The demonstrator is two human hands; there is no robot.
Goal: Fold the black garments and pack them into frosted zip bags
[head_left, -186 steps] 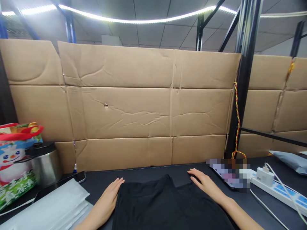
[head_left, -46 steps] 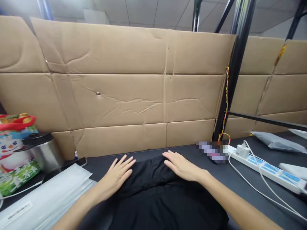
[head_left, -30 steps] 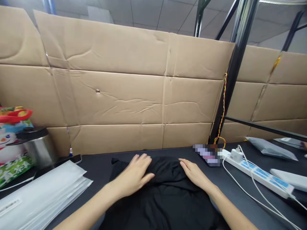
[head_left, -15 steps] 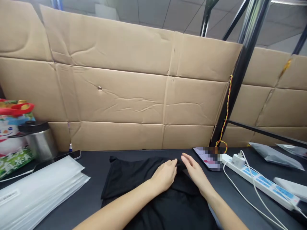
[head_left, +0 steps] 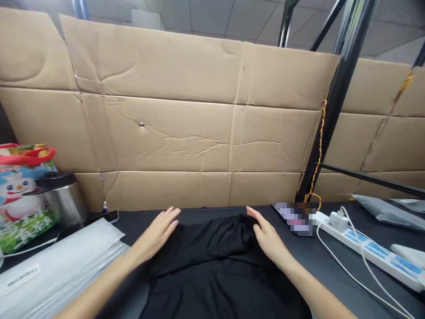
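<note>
A black garment (head_left: 215, 261) lies spread on the dark table (head_left: 332, 274) in front of me. My left hand (head_left: 156, 235) rests flat on its far left corner, fingers stretched out. At the far right corner my right hand (head_left: 267, 235) lies along the cloth's edge, fingers extended and held together. Neither hand holds anything.
A stack of clear plastic bags (head_left: 56, 261) lies at the left, with a phone (head_left: 89, 219), a steel pot (head_left: 64, 197) and a snowman bag (head_left: 20, 190) behind it. To the right are a blurred phone (head_left: 295, 217), a white power strip (head_left: 372, 250) and grey mailers (head_left: 385, 212). A cardboard wall (head_left: 186, 133) closes the back.
Half a second ago both hands were together at the garment's far right. My left hand has since slid left across the cloth to its far left corner; the right stayed near the right corner.
</note>
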